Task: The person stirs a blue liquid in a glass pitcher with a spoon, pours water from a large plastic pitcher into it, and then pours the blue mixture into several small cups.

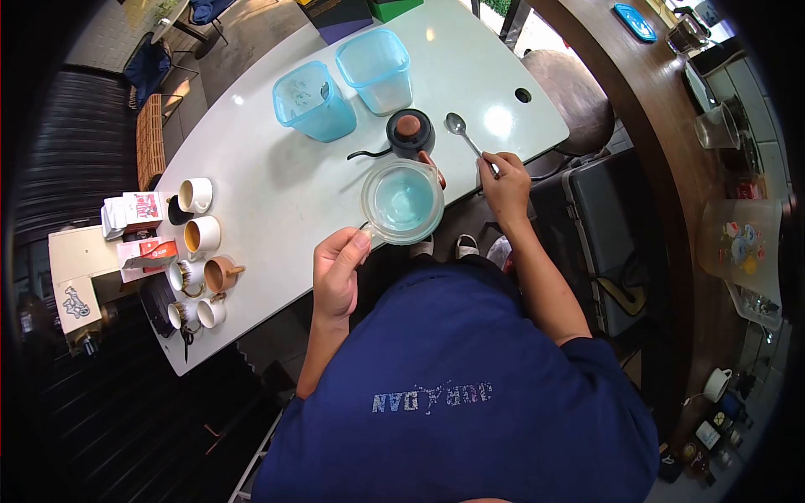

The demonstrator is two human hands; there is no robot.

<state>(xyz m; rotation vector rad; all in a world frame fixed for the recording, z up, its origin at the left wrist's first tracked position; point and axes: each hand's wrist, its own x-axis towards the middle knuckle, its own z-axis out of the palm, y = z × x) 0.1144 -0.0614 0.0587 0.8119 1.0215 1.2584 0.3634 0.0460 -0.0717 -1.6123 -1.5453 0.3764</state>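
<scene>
My left hand [337, 267] is closed on the handle of a clear glass jug [366, 201], its round mouth facing up at the table's front edge. The inside of the jug looks pale blue. In my right hand [506, 189] is a metal spoon [471, 137], pinched by the handle end, its bowl pointing away over the white table [277, 197]. Just behind the jug stands a small black gooseneck kettle [401, 139] with a brown lid knob; the jug partly covers it. Two translucent blue containers [315, 105] [375, 71] stand open beyond the kettle.
Several cups [201, 235] cluster at the table's left end, beside small cartons [138, 210] and a beige machine [80, 268]. A black stool [568, 96] and hard grey case [599, 226] stand to the right, below a wooden counter [662, 159]. Boxes [340, 18] sit at the far edge.
</scene>
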